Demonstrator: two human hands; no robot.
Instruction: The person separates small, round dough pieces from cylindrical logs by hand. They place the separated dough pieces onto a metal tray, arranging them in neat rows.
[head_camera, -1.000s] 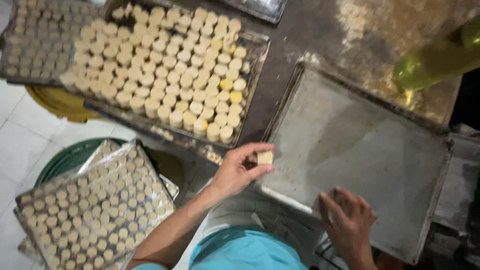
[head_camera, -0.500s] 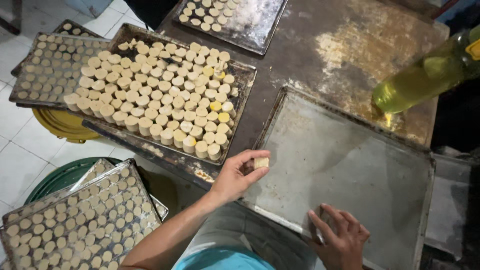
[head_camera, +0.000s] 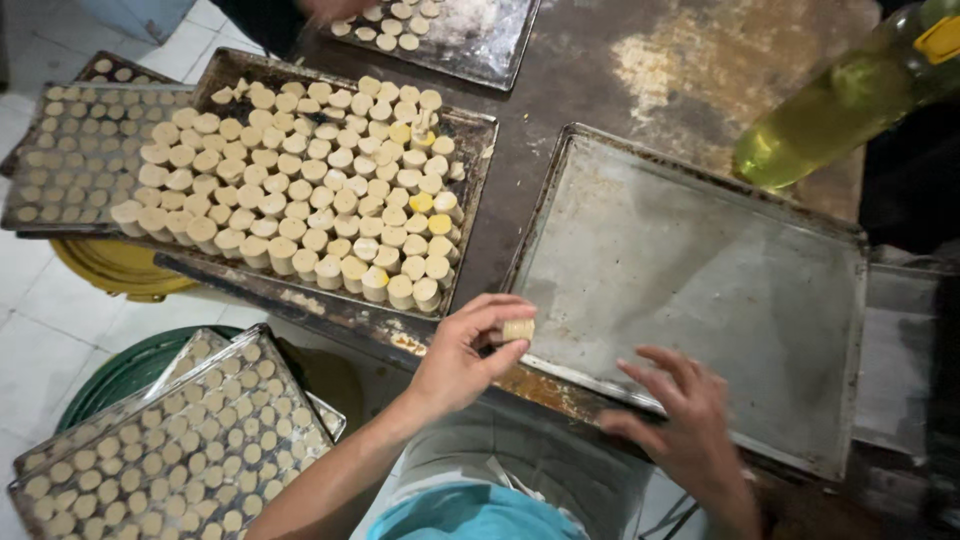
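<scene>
While the left hand (head_camera: 462, 352) pinches a small pale dough piece (head_camera: 518, 329) between thumb and fingertips, it hovers at the near-left corner of the empty metal tray (head_camera: 690, 270), the piece just above the tray's rim; cannot tell whether piece and rim touch. Right hand (head_camera: 682, 415): open, fingers spread, gripping nothing, palm down over the near edge of the same tray, just to the right of the left hand. Tray surface bare, greyish, smeared. Below and to the left of the left forearm, lower than the table, sits a tray of small round pieces (head_camera: 170, 440) in tight rows, stacked on another tray above a green basin (head_camera: 120, 365). Beyond the left hand, on the dark worn table (head_camera: 600, 70), lies a full tray of pale dough cylinders (head_camera: 300, 190), standing upright in close rows; a few at its right side look yellower. Further left of that, a second filled tray (head_camera: 75, 155) overhangs a yellow basin (head_camera: 115, 270) on the tiled floor. Beyond the right hand, past the far-right corner of the empty tray, a bottle of yellow oil (head_camera: 840, 100) lies tilted, yellow cap at the frame edge. Farthest from the hands, at the top edge, a floured tray (head_camera: 450, 35) carries a few scattered pieces.
</scene>
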